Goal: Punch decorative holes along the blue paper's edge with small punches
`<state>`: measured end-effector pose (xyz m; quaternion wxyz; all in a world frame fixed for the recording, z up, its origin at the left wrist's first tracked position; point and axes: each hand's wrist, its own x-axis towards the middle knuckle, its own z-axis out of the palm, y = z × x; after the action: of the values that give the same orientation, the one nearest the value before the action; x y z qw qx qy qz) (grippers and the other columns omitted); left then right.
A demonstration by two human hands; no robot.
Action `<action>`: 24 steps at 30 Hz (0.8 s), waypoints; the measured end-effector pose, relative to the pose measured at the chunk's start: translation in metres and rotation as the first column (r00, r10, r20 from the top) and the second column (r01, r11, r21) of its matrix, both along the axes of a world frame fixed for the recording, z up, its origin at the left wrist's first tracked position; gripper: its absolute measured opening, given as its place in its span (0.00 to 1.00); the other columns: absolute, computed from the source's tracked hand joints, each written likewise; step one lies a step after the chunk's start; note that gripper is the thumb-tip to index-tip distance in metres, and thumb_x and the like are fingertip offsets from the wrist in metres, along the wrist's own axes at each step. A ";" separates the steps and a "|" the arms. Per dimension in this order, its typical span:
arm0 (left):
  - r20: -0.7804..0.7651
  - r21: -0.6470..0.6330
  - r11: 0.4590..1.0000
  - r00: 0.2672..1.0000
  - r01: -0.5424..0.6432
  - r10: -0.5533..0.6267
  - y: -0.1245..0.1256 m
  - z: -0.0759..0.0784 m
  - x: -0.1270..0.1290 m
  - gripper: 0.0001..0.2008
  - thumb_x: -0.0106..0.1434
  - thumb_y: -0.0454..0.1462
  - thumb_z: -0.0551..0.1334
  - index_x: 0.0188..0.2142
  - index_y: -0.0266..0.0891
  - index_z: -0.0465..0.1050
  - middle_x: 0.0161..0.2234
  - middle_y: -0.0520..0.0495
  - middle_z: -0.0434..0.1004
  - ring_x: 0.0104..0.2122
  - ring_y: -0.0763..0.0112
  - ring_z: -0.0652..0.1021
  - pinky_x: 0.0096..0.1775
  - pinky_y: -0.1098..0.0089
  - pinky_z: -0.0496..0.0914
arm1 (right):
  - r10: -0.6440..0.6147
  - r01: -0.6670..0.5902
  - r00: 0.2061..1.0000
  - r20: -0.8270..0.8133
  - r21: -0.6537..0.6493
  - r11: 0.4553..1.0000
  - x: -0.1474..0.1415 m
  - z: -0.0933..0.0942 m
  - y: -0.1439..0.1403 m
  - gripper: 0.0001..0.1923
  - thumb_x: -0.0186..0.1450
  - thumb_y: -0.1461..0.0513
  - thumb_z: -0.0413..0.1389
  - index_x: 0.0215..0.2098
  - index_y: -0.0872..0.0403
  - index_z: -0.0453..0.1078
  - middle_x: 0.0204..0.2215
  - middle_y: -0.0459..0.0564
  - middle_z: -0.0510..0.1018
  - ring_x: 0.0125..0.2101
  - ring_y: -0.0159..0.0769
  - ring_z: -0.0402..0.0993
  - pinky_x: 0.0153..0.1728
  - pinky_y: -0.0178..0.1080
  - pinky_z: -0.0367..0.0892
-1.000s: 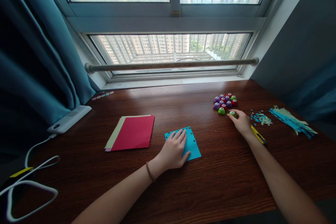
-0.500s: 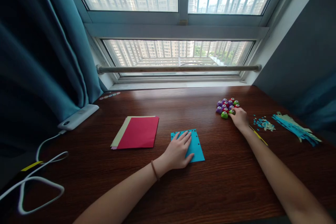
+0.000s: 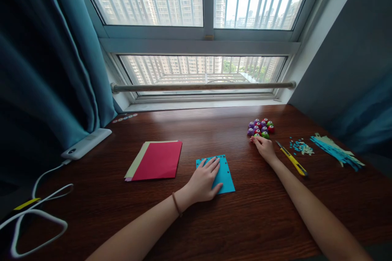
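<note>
My left hand (image 3: 202,181) lies flat with fingers spread on a blue sheet of paper (image 3: 226,179), which has small dark holes along its top and right edges. My right hand (image 3: 263,148) is at the near side of a cluster of small purple, red and green eye-topped pieces (image 3: 257,125). Its fingers are pinched together just in front of the green ones. Whatever is between the fingertips is hidden or too small to name. Right of this hand, a yellow utility knife (image 3: 294,161) rests with its blade pointing away.
A stack of red and pale green paper (image 3: 159,161) lies at left. Tiny blue and pale paper bits (image 3: 301,147) and cut paper strips (image 3: 337,151) are at right. A white power strip (image 3: 87,143) with a looped cable (image 3: 43,208) sits by the curtain.
My right hand has moved left and nearer to me, along the front of the cluster, uncovering the utility knife. The left hand stays on the blue paper. The view has shifted slightly.
</note>
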<state>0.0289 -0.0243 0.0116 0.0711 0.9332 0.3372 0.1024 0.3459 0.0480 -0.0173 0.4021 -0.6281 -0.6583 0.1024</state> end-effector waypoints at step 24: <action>0.148 0.220 0.974 0.989 -0.060 0.027 -0.004 -0.005 0.005 0.23 0.63 0.45 0.55 0.54 0.35 0.63 0.52 0.39 0.69 0.54 0.49 0.65 0.54 0.45 0.57 | 0.611 -0.631 0.756 0.234 0.014 0.775 -0.083 0.013 -0.051 0.16 0.70 0.58 0.44 0.37 0.55 0.72 0.34 0.51 0.78 0.38 0.38 0.72 0.42 0.38 0.64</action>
<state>0.0335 -0.0278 0.0065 -0.0124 0.9177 0.3379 0.2085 0.2630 -0.0032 -0.0042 0.2999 -0.3619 -0.8729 0.1307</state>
